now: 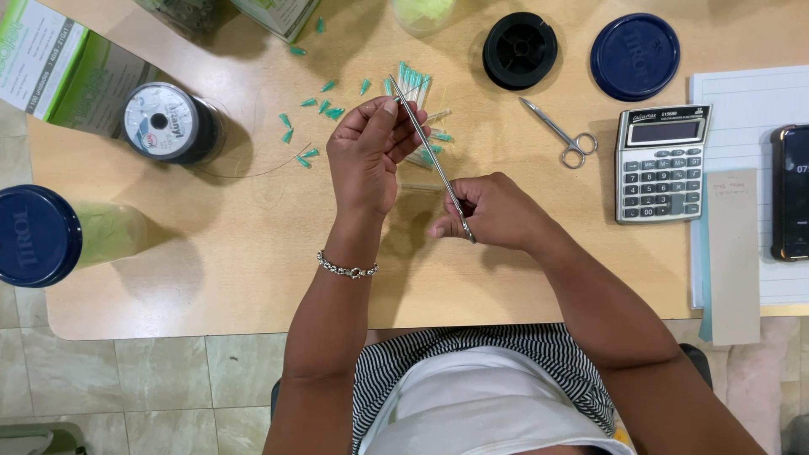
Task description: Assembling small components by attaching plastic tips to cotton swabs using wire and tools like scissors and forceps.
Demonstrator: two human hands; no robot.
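Both forearms rise from the bottom edge toward the middle of the wooden surface (pixel 253 278), the left one wearing a chain bracelet (pixel 347 270) at the wrist. That left hand (pixel 366 156) is lifted with its back toward the camera, wrist nearly straight, fingers curled in and pinched together at the top around something too small to make out, right at the upper tip of a long, thin metal tool (pixel 431 168). Lower and to the right, the right hand (pixel 497 211) lies knuckles-up with its fingers folded shut on the tool's lower end, so the tool slants from that hand up-left to the left fingertips. Its elbow is bent outward, the forearm running off toward the lower right.

Just beyond the left hand, small green-tipped pieces (pixel 320 105) lie scattered on the surface, with a bunch (pixel 413 80) gathered beside the fingertips. Small scissors (pixel 560 135) and a calculator (pixel 661 164) rest to the right, a spool (pixel 168 122) to the left.
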